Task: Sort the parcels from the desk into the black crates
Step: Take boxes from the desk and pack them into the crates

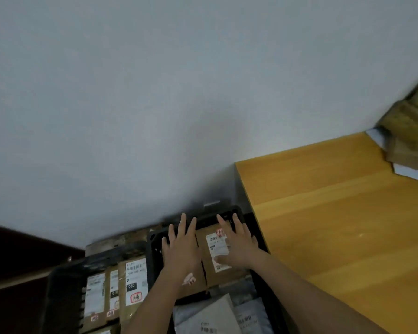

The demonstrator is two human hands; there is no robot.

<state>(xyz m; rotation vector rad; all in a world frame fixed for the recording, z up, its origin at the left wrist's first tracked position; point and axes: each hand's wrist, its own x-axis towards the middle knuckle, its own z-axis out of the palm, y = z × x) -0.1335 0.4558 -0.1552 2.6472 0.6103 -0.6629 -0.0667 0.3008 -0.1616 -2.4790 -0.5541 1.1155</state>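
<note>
Two brown cardboard parcels lie side by side in the right black crate (152, 239). Left hand (180, 244) lies flat on the left brown parcel (191, 283), fingers straight and spread, tips reaching to the crate's far rim. Right hand (237, 244) lies flat on the right brown parcel (211, 273), fingers straight and apart, thumb across the lower part of its white shipping label (217, 247). Neither hand grips anything; both just press down, palms on cardboard. A red-and-white sticker shows by the right fingertips, another by the left wrist.

Nearer than the hands, same crate: grey poly mailers (203, 317) w/ barcodes, lying flat, partly under the forearms.

Left of the left hand: second black crate (58, 285), holding brown parcels stood in a row (121, 292), labels facing the camera, black number tags, one reads 060.

Right of the right hand: wooden desk (336, 225), edge just beside the crate. Far right corner of desk: stack of brown parcels (410, 131), blurred, atop smth white.

Beyond the hands: plain grey-white wall (155, 92).
</note>
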